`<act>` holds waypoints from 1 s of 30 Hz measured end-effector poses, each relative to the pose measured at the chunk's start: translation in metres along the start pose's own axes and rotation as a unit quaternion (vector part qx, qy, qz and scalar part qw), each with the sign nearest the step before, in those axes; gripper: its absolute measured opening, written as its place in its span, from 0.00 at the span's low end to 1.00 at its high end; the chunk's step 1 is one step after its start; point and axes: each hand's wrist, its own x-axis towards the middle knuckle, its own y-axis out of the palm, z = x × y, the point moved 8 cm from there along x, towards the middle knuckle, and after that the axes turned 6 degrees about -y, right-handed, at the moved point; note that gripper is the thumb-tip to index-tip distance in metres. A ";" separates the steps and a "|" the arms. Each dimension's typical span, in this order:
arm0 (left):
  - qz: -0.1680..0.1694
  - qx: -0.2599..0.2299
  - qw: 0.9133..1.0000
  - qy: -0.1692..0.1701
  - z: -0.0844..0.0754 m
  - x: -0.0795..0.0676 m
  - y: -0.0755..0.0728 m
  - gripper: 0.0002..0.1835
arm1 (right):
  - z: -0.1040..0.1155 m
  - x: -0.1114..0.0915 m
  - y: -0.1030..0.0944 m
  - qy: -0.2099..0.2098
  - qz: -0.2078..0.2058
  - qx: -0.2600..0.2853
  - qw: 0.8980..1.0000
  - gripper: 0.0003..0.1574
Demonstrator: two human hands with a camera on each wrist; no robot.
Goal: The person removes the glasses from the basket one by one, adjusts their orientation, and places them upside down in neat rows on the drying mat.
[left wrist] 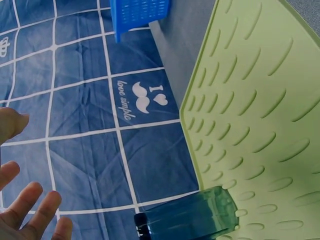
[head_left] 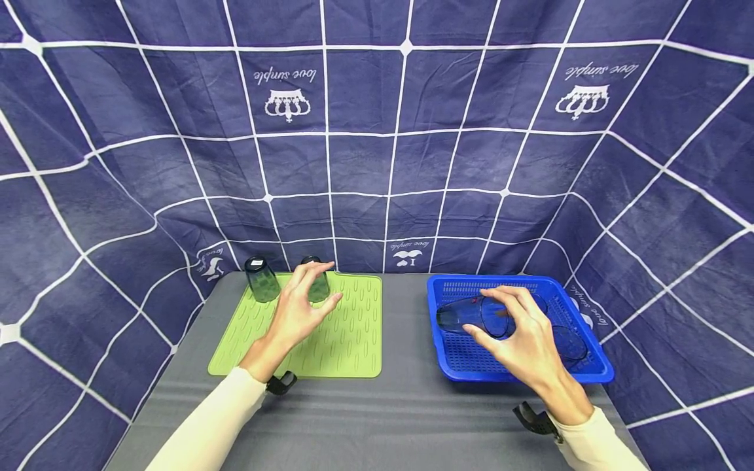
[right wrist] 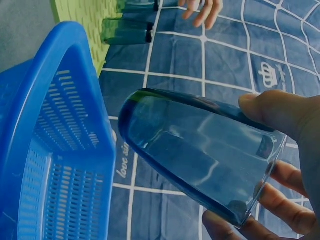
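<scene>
My right hand (head_left: 527,340) grips a clear bluish drinking glass (right wrist: 195,155) near its rim, thumb on one side and fingers on the other. The glass lies tilted sideways above the blue plastic basket (head_left: 442,363), its thick base pointing left. Over the green mat (head_left: 350,343), my left hand (head_left: 297,311) is raised with thumb and fingers spread and nothing between them. It partly hides one upside-down glass (head_left: 320,288) on the mat in the head view. Another upside-down glass (head_left: 262,282) stands at the mat's far left corner.
More clear glasses (head_left: 569,344) lie in the right part of the basket, partly behind my right hand. A grey tabletop (head_left: 406,340) separates mat and basket. Blue curtain cloth (head_left: 365,163) with white lines encloses the back and sides.
</scene>
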 end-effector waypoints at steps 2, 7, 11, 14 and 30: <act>-0.001 0.002 1.000 0.005 -0.002 -0.001 -0.001 0.36 | -0.001 0.000 0.001 0.007 -0.002 0.012 1.000 0.45; 0.001 0.001 1.000 0.013 -0.009 -0.003 -0.001 0.37 | -0.001 0.000 0.006 0.016 -0.008 0.042 0.999 0.44; 0.006 -0.005 1.000 0.019 -0.015 -0.004 -0.001 0.38 | 0.002 0.000 0.010 0.020 -0.012 0.052 0.998 0.44; 0.010 -0.008 1.000 0.022 -0.019 -0.005 0.000 0.38 | 0.004 0.000 0.013 0.024 -0.017 0.062 0.998 0.44; 0.038 -0.017 0.998 0.035 -0.034 -0.013 0.005 0.40 | 0.010 -0.003 0.030 0.059 -0.024 0.138 0.988 0.46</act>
